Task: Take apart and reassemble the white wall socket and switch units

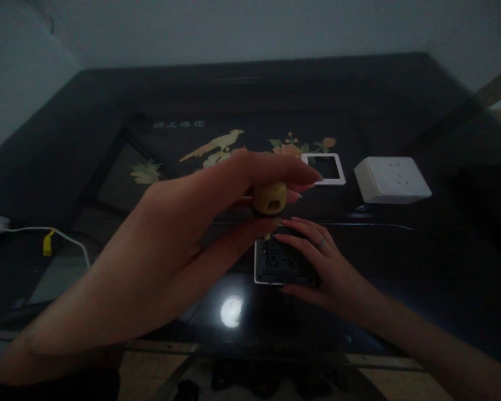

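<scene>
My left hand (200,223) is closed around the yellow handle (270,197) of a screwdriver, seen from its butt end, with fingers and thumb gripping its sides. The handle stands over a wall socket (281,267) that lies back side up on the dark glass tabletop, its black back showing within a white rim. Most of the shaft is hidden, so I cannot tell whether the tip touches a screw. My right hand (321,259) grips the socket from the right, fingers on its far side and thumb at its near edge; a ring is on one finger.
Beyond my hands lies a white square frame (339,170). To its right sits a white box with a socket face (394,178). A white cable (73,235) with a yellow tag (47,244) runs across the left side. The glossy table (242,92) carries a bird-and-flower picture.
</scene>
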Motion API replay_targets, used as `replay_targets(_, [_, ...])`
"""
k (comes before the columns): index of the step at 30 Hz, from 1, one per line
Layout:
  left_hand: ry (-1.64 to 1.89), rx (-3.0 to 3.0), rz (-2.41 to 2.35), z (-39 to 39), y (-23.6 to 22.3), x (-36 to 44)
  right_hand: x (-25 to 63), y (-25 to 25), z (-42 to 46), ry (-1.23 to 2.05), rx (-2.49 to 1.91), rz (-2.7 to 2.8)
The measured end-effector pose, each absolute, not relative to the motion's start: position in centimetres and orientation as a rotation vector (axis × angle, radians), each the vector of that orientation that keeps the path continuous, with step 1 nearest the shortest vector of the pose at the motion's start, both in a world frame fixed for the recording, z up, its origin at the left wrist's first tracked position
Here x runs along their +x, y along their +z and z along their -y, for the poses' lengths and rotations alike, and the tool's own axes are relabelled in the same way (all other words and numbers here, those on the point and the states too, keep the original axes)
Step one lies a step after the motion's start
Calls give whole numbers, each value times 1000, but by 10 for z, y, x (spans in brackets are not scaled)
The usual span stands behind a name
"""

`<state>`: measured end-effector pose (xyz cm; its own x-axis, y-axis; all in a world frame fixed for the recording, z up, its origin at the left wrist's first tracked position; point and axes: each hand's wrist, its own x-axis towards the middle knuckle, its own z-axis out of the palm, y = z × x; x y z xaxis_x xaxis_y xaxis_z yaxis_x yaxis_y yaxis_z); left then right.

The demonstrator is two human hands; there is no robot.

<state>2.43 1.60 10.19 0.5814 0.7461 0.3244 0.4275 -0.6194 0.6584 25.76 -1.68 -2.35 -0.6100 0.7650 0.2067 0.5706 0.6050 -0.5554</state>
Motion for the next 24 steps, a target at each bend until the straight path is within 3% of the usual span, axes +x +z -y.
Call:
replay_targets(7, [1093, 2482, -1068, -23, 92, 31, 258, -25, 18, 619, -1063, 2411])
replay_targets(16, [823, 2295, -990, -17, 103, 26, 258, -23, 16, 617, -1069, 2413])
replay_targets(24, [1086, 2500, -1092, -22, 93, 33, 259, -24, 17, 616, -1064, 2411])
